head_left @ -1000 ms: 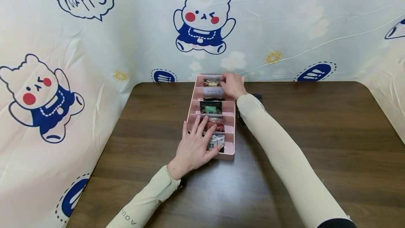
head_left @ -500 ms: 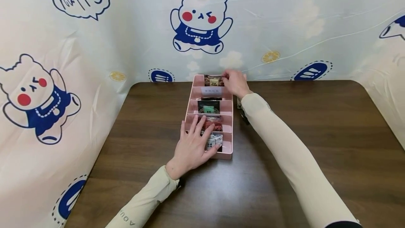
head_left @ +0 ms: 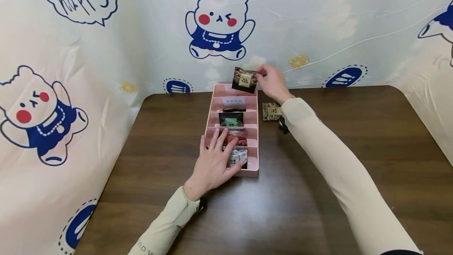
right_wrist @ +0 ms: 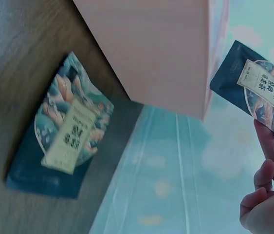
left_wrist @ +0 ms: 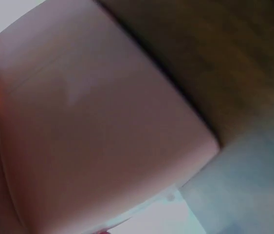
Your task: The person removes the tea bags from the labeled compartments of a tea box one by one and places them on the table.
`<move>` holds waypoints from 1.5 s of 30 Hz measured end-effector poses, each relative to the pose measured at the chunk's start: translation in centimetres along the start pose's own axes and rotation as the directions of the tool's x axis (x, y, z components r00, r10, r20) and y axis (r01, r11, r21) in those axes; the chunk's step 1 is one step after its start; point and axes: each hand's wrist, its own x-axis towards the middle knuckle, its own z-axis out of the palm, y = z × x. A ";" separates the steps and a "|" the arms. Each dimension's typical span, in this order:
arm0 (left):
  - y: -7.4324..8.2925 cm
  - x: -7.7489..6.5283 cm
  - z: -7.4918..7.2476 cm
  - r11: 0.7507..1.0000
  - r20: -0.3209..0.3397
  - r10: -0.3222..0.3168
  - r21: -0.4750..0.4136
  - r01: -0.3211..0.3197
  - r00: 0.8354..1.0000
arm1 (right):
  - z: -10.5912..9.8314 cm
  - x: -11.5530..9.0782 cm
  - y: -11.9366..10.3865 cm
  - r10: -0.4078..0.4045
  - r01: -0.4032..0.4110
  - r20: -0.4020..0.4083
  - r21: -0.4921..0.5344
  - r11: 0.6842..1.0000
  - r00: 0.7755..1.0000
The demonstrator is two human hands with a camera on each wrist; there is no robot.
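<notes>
My right hand (head_left: 273,84) pinches a dark tea sachet (head_left: 245,80) by its side edge, held up above the far compartment of a pink divided box (head_left: 247,173). In the right wrist view this sachet (right_wrist: 261,84) shows a pale label reading oolong tea. My left hand (head_left: 211,167) rests over the near compartments, fingers spread. Under and beside those fingers lie a red packet (head_left: 242,139) and a white packet (head_left: 240,156), both partly covered. The left wrist view is mostly filled by the box's pink wall (left_wrist: 102,112).
On the table (head_left: 318,148), right of the box, lies a second matching tea sachet (right_wrist: 71,127). A black packet with a green label (head_left: 231,120) sits in the middle compartment, and a white paper label (head_left: 234,101) marks a divider. A printed curtain (head_left: 141,30) hangs behind.
My right hand has drawn the tea sachet up from the far compartment and slightly right. The sachet on the table has come into fuller view. My left hand stays on the box.
</notes>
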 end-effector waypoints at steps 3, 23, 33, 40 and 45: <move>0.2 0.0 0.0 1.000 0.014 -0.009 -0.027 0.010 1.000 | -1.0 -0.1 0.2 -0.011 0.012 -0.020 0.015 1.000 1.000; 0.0 0.0 -0.2 0.999 0.044 -0.015 -0.050 0.017 0.999 | -6.4 -2.0 3.8 0.081 -0.076 -0.133 0.040 0.996 0.988; 0.1 0.0 -0.1 0.999 0.031 -0.001 -0.047 0.003 1.000 | -8.2 -3.7 8.4 0.253 -0.258 -0.111 -0.033 0.966 0.961; -0.1 0.0 -0.1 0.999 0.026 0.004 -0.040 -0.003 1.000 | -9.0 -4.9 12.5 0.376 -0.381 -0.065 -0.105 0.919 0.924; 0.0 0.0 0.0 0.999 0.026 0.002 -0.047 -0.001 1.000 | -9.4 -5.6 14.1 0.454 -0.456 -0.043 -0.091 0.886 0.890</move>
